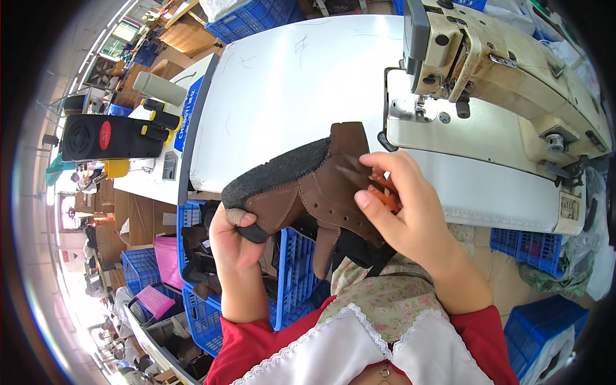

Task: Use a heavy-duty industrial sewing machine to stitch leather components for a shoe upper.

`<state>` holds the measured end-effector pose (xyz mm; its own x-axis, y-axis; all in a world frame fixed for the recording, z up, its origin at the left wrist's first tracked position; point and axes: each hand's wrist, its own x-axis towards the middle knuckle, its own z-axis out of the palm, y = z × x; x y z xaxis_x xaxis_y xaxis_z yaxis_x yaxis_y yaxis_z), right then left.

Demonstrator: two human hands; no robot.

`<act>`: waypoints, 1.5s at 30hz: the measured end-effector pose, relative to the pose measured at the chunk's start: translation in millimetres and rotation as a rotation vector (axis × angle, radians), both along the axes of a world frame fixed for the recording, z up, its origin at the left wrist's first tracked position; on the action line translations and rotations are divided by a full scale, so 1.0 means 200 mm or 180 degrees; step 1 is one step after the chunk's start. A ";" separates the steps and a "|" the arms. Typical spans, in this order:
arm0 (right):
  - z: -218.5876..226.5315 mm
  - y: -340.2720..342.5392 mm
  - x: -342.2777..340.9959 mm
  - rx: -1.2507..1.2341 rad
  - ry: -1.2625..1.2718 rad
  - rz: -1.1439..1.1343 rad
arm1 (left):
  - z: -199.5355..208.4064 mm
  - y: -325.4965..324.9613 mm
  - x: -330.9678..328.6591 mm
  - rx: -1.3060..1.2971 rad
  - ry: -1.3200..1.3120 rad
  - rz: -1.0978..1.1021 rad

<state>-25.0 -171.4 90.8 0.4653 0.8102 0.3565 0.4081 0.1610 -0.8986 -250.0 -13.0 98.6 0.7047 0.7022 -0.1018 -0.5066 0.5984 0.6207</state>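
A brown shoe upper (pixel 321 192) with dark fuzzy lining along one edge is held up in front of my body, over the near edge of the white table. My left hand (pixel 235 245) grips it at its left end, thumb on top, with a tan wrap round the thumb. Orange-handled thread snips (pixel 385 191) sit in my right hand (pixel 414 215), which is closed round them. Their blades are blurred and lie close against the brown leather. A tongue-like brown flap hangs from the lower side of the upper.
An industrial sewing machine (pixel 507 83) stands at the right on the white table (pixel 276 96). Blue crates (pixel 296 263) holding dark pieces stand below the table's near edge. At the left, thread cones (pixel 160 119) and a black speaker-like box (pixel 109 136) occupy a side table.
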 end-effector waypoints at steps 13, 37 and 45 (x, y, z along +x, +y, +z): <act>-0.04 0.02 -0.02 0.0046 -0.0307 -0.0195 | 0.04 -0.06 0.05 0.0052 0.0247 0.0195; -0.02 0.01 -0.03 0.0174 -0.0342 -0.0395 | 0.06 -0.09 0.06 0.0272 0.0142 0.0161; -0.05 0.03 0.00 0.0092 0.0803 -0.0073 | 0.06 -0.09 0.06 0.0235 0.0255 0.0269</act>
